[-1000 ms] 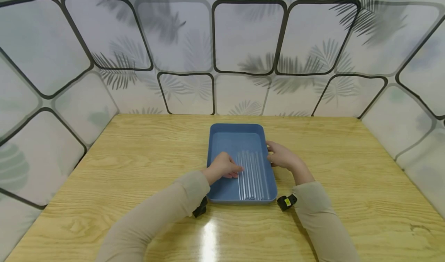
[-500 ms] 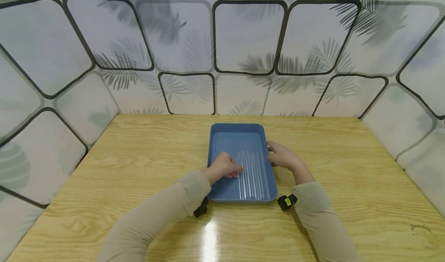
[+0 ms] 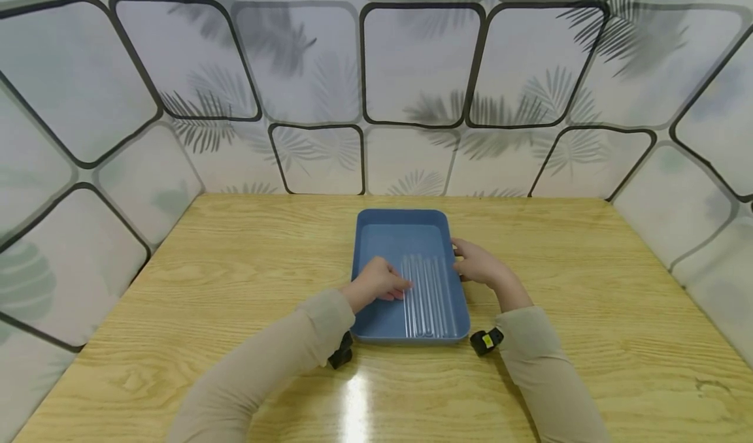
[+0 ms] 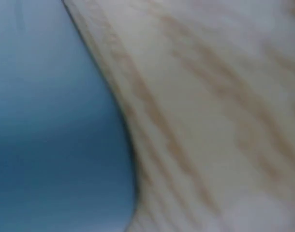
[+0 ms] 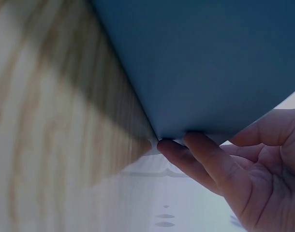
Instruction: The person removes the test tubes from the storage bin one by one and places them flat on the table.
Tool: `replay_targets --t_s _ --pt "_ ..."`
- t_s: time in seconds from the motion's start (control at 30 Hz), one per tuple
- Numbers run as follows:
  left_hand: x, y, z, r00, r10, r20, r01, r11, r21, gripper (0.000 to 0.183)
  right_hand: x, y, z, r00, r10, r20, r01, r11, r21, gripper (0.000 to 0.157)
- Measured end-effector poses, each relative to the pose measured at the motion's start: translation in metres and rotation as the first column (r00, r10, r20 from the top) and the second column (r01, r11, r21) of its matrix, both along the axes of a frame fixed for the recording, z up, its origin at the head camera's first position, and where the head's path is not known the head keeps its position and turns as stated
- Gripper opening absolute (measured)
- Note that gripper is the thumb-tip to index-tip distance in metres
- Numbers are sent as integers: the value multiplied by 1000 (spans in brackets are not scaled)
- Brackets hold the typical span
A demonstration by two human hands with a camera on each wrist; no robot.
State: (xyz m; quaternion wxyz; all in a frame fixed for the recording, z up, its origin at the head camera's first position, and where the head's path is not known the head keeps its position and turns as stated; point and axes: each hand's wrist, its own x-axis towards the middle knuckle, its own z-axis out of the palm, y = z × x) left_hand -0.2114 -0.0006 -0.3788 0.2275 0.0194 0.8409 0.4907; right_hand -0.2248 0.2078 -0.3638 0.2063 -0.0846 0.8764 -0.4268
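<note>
A blue rectangular tray (image 3: 388, 240) lies on the wooden table. Several thin, clear tubes (image 3: 428, 299) lie side by side in its right half, running lengthwise. From the left, my left hand (image 3: 379, 281) reaches over the tray wall, its thumb and fingers pinching the leftmost tube near its middle. My right hand (image 3: 479, 263) is outside the tray's right wall; in the right wrist view its fingertips (image 5: 196, 137) touch the wall's outer face low down. The left wrist view holds only the blurred tray side (image 4: 55, 121) and table; the left hand is out of that picture.
The wooden table (image 3: 247, 260) stretches out on both sides of the tray. Patterned fabric walls (image 3: 412, 159) enclose its back and sides. A black wrist camera (image 3: 486, 342) sits near the tray's front right corner, and another (image 3: 341, 351) is at its front left.
</note>
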Motion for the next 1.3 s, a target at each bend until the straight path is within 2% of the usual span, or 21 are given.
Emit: replay_targets --t_s 0.17,0.37,0.83,1.3 --pt "-3 -2 6 1000 23 1 -23 999 33 18 0 1 0 1000 -1 0 1 1000 -1 62" --pt "-7 -6 15 999 42 17 -43 990 134 19 1 3 1 1000 -6 1 6 1000 -4 62" --pt "-10 -16 35 994 108 -6 -99 934 344 22 1 3 -1 1000 -1 6 1 1000 -13 61" --pt "-4 -28 38 989 145 -1 -136 930 342 20 0 0 -1 1000 -9 -2 9 1000 10 62"
